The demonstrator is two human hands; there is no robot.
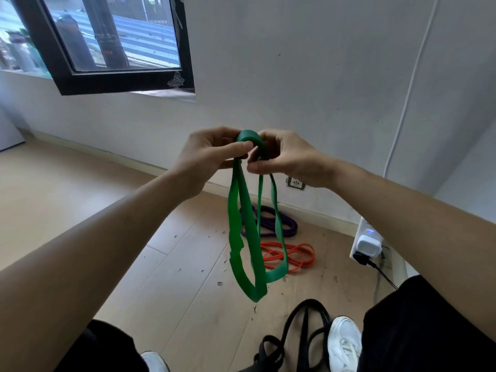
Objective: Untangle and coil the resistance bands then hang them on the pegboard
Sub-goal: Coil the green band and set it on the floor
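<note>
I hold a green resistance band (243, 232) up in front of me with both hands. Its top end is wound into a small coil between my hands, and its loops hang down toward the floor. My left hand (212, 154) pinches the coil from the left with thumb and fingers. My right hand (284, 157) grips it from the right, fingers curled round the band. A purple band (284, 224) and an orange band (298, 255) lie on the floor by the wall. A black band (300, 334) lies near my feet. No pegboard is in view.
A white wall with a socket (296, 183) faces me, with a dark-framed window (107, 49) at upper left. A white power strip with a charger (368, 244) sits at the right by the wall. My white shoes (345, 342) stand on the wooden floor, which carries small debris.
</note>
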